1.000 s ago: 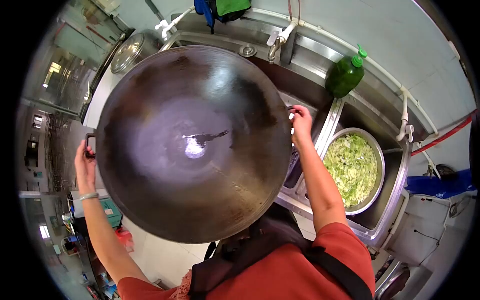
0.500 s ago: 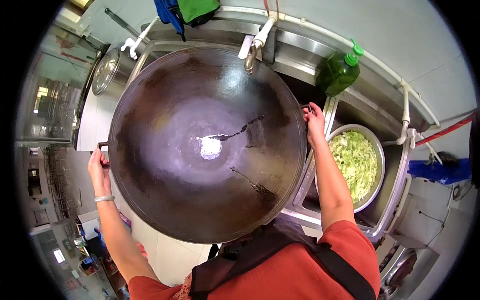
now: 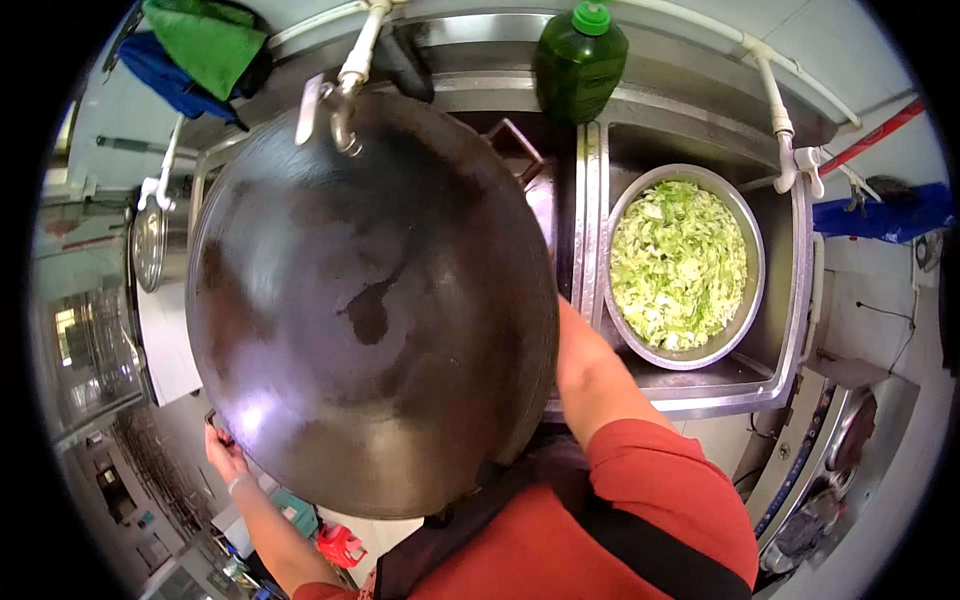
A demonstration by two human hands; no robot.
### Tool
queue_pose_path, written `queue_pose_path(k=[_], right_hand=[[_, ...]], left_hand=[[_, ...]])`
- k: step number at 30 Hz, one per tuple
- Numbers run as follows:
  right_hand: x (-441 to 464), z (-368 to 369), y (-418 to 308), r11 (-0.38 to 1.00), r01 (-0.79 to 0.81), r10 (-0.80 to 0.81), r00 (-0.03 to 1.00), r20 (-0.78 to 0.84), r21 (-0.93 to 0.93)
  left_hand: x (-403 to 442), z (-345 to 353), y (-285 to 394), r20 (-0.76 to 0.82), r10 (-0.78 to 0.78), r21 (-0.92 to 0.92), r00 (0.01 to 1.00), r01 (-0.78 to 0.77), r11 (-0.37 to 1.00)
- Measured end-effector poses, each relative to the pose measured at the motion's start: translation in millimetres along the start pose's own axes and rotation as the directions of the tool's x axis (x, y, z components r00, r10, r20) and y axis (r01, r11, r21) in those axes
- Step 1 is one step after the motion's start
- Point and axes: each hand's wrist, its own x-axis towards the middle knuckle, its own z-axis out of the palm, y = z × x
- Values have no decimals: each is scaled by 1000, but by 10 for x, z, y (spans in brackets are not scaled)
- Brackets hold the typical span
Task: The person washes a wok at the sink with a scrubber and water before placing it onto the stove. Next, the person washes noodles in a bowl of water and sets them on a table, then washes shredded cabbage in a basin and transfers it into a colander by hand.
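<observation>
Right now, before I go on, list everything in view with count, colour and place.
wok: 1, dark brown-grey, tilted, in front of the left tap
sink: 1, steel, centre to right
basin: 1, silver, in the right compartment
chopped greens: one heap, pale green, in the basin
bottle: 1, green, behind the sink's divider
taps: 3, mainly white, along the wall
cloths: at least 2, green and blue, hanging upper left
lidded pot: 1, silver, far left
red plastic item: 1, lower left
left-hand background: cluttered, too small to tell
left hand: 1, bare, at the wok's lower-left edge
right hand: hidden behind the wok
sleeve: red, lower right
</observation>
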Motion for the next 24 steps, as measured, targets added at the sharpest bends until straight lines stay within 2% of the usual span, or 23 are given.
queue_pose_path(k=[4,7,9,13,15,17,18,19,22,23,24], right_hand=[[69,183,129,995,21,-21,1000,-4,-94],[76,233,146,989,68,-69,998,-5,-132],[7,232,80,978,125,-126,992,3,-165],[-298,155,-544,893,375,-370,926,70,-248],[-555,25,-1093,770,552,-545,830,121,-318],[-837,-218,-1731,521,718,-745,647,166,-461],[-950,-382,-2010,221,758,-864,444,237,-614],[-1070,-508,-2226,101,781,-911,321,258,-616],[-1574,-634,-2748,-22,780,-952,174,251,-625],[-1807,-524,-2849,0,773,-945,208,254,-634],[-1938,-388,-2912,-33,819,-920,200,338,-572]], left_hand=[[171,-110,-84,35,-5,-32,999,6,999],[120,-102,-52,45,53,-13,998,-53,999],[17,-21,3,41,6,-20,999,-5,1000],[171,-134,-89,7,22,-61,1000,-21,998],[74,-74,-57,-21,49,-63,999,-50,997],[60,-51,-29,-26,85,-42,996,-86,995],[87,-72,-7,-26,92,-35,995,-93,995],[25,-23,48,-15,110,-61,994,-110,992],[-314,218,300,2,192,-35,981,-192,981],[-412,284,373,-8,207,-18,978,-207,978],[-569,398,481,-30,243,63,970,-240,969]])
